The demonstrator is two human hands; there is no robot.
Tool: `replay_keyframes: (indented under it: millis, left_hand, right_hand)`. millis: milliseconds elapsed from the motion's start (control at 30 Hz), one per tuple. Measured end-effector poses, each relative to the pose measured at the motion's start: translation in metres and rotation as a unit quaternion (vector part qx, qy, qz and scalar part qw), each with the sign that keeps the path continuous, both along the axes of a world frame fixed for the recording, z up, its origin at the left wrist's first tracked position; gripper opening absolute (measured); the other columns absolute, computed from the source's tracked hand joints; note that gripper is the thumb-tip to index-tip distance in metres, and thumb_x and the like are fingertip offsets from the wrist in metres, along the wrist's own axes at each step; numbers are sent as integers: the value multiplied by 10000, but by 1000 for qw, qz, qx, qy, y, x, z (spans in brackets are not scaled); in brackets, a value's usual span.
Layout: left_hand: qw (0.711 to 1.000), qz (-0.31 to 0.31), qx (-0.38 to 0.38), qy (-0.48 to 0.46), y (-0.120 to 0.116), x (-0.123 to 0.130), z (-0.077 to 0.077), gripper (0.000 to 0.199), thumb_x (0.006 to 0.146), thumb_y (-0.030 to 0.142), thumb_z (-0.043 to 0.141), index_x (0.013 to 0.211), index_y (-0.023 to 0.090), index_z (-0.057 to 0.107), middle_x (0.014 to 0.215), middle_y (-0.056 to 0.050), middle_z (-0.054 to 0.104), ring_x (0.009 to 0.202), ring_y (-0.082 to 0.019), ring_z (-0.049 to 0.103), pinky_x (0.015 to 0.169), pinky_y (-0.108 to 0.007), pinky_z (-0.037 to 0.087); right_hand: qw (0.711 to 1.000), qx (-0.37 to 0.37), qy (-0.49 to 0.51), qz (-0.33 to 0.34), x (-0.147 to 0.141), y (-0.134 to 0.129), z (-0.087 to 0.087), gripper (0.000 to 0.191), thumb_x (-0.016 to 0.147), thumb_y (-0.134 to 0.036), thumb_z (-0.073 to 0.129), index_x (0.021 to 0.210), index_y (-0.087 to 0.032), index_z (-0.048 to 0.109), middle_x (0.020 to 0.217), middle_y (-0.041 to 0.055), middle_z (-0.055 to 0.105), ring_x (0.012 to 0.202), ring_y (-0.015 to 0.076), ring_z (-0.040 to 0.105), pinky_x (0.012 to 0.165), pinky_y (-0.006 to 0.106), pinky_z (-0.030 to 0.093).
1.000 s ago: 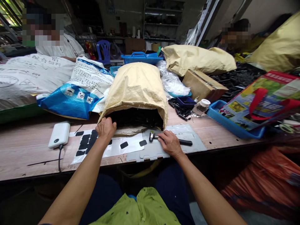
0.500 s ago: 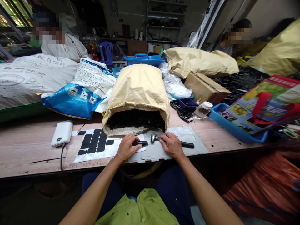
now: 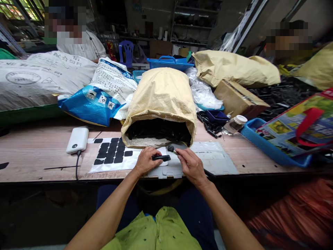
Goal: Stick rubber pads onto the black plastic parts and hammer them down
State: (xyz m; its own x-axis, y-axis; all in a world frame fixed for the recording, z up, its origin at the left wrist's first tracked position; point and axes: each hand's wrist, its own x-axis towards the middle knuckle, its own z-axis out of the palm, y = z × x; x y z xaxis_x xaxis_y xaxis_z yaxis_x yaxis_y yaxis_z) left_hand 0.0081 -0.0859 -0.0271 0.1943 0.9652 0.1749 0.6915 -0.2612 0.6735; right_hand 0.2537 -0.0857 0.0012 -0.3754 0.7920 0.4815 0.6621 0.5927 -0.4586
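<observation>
Left hand (image 3: 147, 160) grips a slim black piece (image 3: 163, 158), right hand (image 3: 192, 166) a black-headed hammer (image 3: 171, 148); a bulging tan sack (image 3: 161, 93) lies just beyond.

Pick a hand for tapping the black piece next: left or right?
Right, I'd say: the right hand has the hammer in its grip, head near the black piece. The left hand is occupied holding that piece.

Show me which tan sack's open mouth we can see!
The front tan sack, nearest the left hand: black pieces show through its opening. The other tan sacks, behind it, show no opening.
</observation>
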Motion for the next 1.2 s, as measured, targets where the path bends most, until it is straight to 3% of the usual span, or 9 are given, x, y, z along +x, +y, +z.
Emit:
replay_keyframes:
  millis: [200, 333, 433, 567, 733, 933, 1200]
  left_hand:
    - [1000, -1, -22, -18, 2, -2, -3, 162, 780, 312, 807, 925, 249, 771, 897, -25, 687, 937, -233, 562, 845, -347, 412]
    - [1000, -3, -25, -8, 3, -2, -4, 157, 782, 345, 814, 890, 241, 768, 864, -22, 661, 902, -227, 545, 812, -337, 399]
    - [1000, -2, -26, -11, 4, -2, -4, 163, 772, 335, 819, 906, 253, 775, 855, -19, 661, 898, -225, 546, 815, -337, 398]
    - [1000, -2, -21, -21, 3, -2, -4, 175, 760, 291, 816, 926, 250, 781, 863, -22, 675, 910, -226, 554, 825, -339, 407]
    - [1000, 6, -23, -20, 3, -1, -6, 195, 744, 291, 826, 931, 253, 786, 854, -11, 681, 900, -222, 551, 826, -338, 402]
    - [1000, -5, -19, -17, 4, -4, -10, 168, 771, 304, 804, 927, 244, 783, 868, -20, 685, 910, -227, 550, 837, -343, 398]
    - [998, -34, -15, -50, 3, -8, -9, 179, 912, 347, 662, 956, 222, 783, 889, -37, 706, 909, -225, 557, 846, -347, 389]
  right_hand:
    - [999, -27, -10, 19, -20, -10, 4, 372, 1030, -214, 422, 1324, -300, 634, 950, 52, 642, 902, 187, 621, 820, 289, 520]
    - [996, -6, -81, 35, -24, -13, 4, 407, 1006, -160, 446, 1328, -310, 645, 910, 57, 629, 890, 193, 597, 805, 291, 501]
    - [994, -8, -106, 31, -21, -13, 4, 392, 993, -150, 473, 1295, -307, 666, 904, 53, 631, 891, 193, 598, 787, 283, 494]
    - [998, -2, -62, -14, -14, -12, 4, 401, 1005, -157, 450, 1322, -305, 646, 948, 53, 644, 916, 188, 618, 815, 282, 503]
    - [997, -15, -70, -1, -5, -13, -1, 355, 1004, -181, 473, 1277, -301, 665, 943, 43, 658, 927, 182, 628, 813, 279, 513]
    - [997, 23, -56, -42, 16, 11, -7, 295, 988, -203, 516, 1219, -266, 690, 975, 42, 672, 950, 188, 629, 835, 300, 508]
    - [993, 37, -114, -21, 39, 36, -36, 222, 964, -205, 569, 1115, -241, 728, 931, 55, 635, 903, 210, 558, 826, 337, 455]
